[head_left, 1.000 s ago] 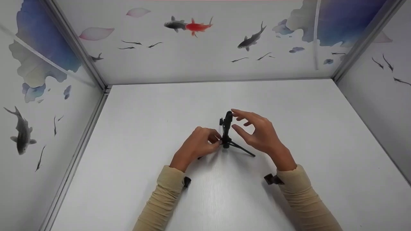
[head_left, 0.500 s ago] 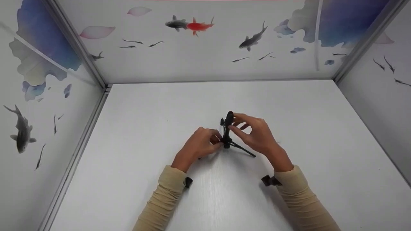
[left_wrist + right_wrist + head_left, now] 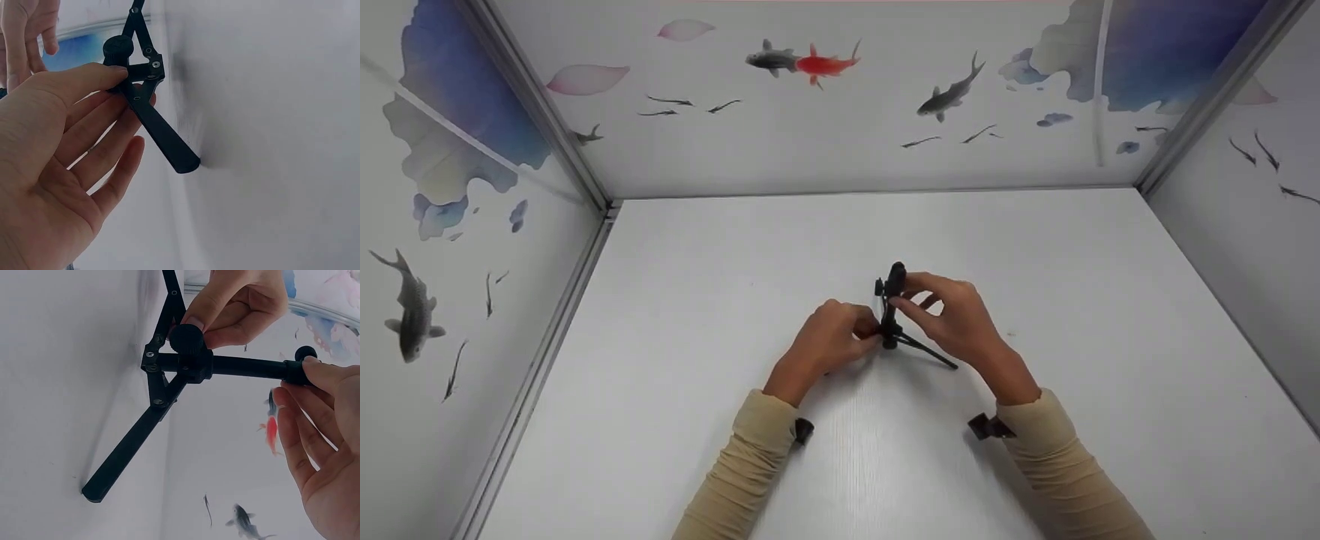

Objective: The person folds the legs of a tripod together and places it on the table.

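"Black against white: a mini tripod (image 3: 895, 279) is standing upright on a pale tabletop (image 3: 697, 300), near the middle of the head view, and a person's two bare hands are holding it. Where is each hand gripping?"

"At nine o'clock, low down, the left hand (image 3: 834, 334) is pinching the hub between thumb and fingers, just beside a ridged round knob (image 3: 118, 49). Its outer fingers are extending loosely past the hub."

"And the right hand (image 3: 960, 319)?"

"It is working higher up, at three o'clock. Partly closed, it is pinching the collar (image 3: 293, 373) on the center column (image 3: 247, 367) between thumb and fingertips, beside a smaller knob (image 3: 305, 352), while its remaining fingers are curving free."

"How are the legs spreading?"

"One leg (image 3: 931, 354) is pointing toward four o'clock. Another is reaching toward eight o'clock, the left hand mostly hiding it in the head view."

"What is framing the scene?"

"Two tan sleeves (image 3: 742, 457) are entering from the near side, one between seven and eight o'clock, the other between four and five. Beyond, at twelve o'clock, a white back wall (image 3: 847, 150) is rising, its painted red fish (image 3: 825, 66) appearing between eleven and twelve. Blue washes are coloring the panels toward ten o'clock and between one and two."
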`<state>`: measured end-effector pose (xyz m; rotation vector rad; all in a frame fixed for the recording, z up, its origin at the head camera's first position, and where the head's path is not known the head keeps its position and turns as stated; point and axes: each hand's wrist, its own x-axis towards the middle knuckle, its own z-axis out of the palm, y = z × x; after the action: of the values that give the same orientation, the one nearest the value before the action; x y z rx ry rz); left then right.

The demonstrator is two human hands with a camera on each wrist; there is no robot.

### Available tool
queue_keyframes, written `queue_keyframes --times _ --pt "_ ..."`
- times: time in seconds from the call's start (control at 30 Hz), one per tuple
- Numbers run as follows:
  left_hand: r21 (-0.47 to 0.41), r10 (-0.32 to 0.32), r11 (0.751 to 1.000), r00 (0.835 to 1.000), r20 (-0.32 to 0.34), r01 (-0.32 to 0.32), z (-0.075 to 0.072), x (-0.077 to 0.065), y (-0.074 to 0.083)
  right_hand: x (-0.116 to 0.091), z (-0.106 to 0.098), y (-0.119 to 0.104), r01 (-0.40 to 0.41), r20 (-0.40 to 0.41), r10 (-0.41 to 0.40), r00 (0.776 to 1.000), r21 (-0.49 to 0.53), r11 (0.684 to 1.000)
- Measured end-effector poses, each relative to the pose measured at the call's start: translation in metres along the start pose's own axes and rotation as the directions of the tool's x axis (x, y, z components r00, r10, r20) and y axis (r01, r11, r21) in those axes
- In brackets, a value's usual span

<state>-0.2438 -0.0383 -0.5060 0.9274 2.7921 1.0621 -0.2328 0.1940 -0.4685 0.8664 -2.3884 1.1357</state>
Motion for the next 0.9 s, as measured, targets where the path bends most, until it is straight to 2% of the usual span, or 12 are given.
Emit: queue_keyframes --times 0.23,0.63,0.9 --pt "0.014 0.025 1.000 0.999 -0.027 -0.025 0.0002 0.0001 -0.0006 -0.0010 0.0017 0.0004 0.008 -0.007 -0.008 1.000 -0.006 1.000" --pt "-0.004 0.024 1.000 0.999 -0.041 -0.024 -0.0005 0.0004 0.0009 -0.0015 0.0017 0.0014 -0.013 0.002 0.013 1.000 -0.010 1.000" --pt "0.006 0.036 0.999 0.997 -0.073 -0.036 0.0008 -0.0002 0.0002 -0.0018 0.0014 0.0004 -0.003 -0.002 0.003 1.000 -0.008 1.000"
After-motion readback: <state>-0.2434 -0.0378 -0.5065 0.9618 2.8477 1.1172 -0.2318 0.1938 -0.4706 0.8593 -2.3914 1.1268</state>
